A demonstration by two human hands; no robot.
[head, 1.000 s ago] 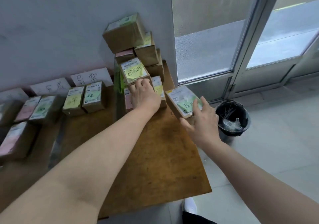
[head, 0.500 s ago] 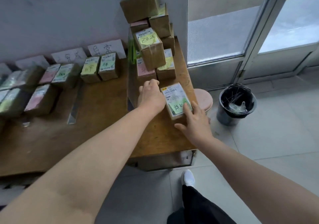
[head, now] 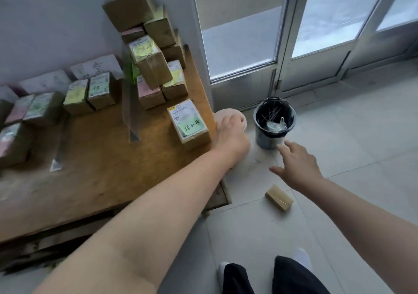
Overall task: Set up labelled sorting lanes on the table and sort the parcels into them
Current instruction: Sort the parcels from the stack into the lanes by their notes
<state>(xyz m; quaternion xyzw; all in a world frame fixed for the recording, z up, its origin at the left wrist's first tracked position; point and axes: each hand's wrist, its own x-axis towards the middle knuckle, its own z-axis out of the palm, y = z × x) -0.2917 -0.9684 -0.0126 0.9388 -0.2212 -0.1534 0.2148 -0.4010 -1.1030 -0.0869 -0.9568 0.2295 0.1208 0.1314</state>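
**Hands leave the parcel and pass the table edge**

Both our hands have come off the parcel since half a second ago and swung out past the table's right edge. Our right hand has its fingers spread wide and straight, holding nothing, over the floor right of the table. Our left hand has its fingers curled under with nothing seen in them. It hangs just off the table's right edge, above a pink stool.

The parcel, with its green note, lies flat at that right edge, near our left hand but apart from it. A stack of parcels rises at the table's back right corner. Sorted parcels sit at the table's back left, before paper labels. A small box lies on the floor off the table's near right corner, and a black bin stands farther right.
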